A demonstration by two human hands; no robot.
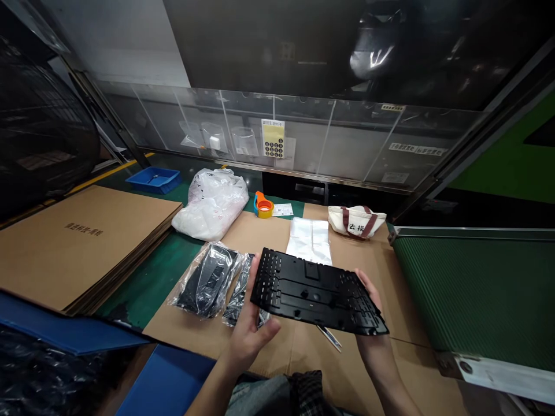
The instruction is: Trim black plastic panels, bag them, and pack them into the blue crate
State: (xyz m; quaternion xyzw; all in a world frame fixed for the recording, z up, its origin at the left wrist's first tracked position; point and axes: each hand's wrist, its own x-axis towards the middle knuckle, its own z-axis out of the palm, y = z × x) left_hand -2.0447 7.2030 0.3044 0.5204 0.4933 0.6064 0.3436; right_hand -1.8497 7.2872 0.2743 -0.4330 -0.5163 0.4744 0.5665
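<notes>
Gripping a black panel (316, 292) at its left edge in the left hand (250, 335), fingers wrapped behind, and cradling its right end on the right hand (372, 323), fingers beneath, long axis turned sideways, tipped down rightward, above cardboard (286, 352).

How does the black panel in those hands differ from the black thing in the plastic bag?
The black panel is bare, while the bagged black part is wrapped in clear plastic. The panel is held up by the left hand and right hand; the bagged part lies on a cardboard sheet. Both are black.
</notes>
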